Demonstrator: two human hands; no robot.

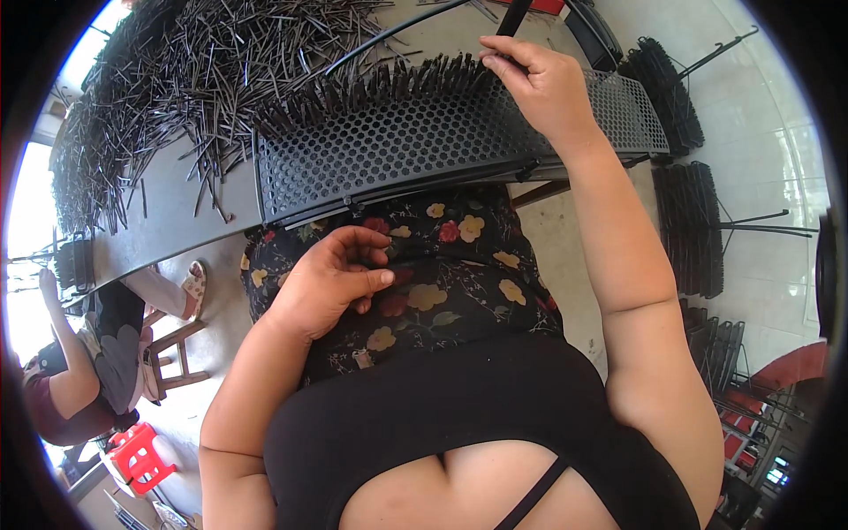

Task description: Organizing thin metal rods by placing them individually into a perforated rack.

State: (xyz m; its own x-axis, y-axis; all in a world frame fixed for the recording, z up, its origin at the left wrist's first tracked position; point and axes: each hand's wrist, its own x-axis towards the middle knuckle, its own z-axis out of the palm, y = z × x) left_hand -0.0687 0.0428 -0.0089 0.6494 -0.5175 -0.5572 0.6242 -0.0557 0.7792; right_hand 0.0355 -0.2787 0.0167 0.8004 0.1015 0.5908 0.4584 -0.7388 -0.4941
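A black perforated panel [380,155] lies across in front of me, its far edge lined with a dense row of short dark sticks [389,87]. My right hand [539,84] reaches to the right end of that row. Its thumb and forefinger are pinched together there, on what looks like one dark stick; the fingertips partly cover it. My left hand [336,278] hovers over the floral black cloth [433,296] on my lap. Its fingers are loosely curled, the thumb stands apart from them, and nothing shows in it.
A large heap of loose dark sticks [221,62] covers the grey table [168,225] at the far left. Finished-looking black bristled panels [689,230] stand along the right wall. A seated person [66,380], a wooden stool [181,353] and a red stool [141,459] are at left.
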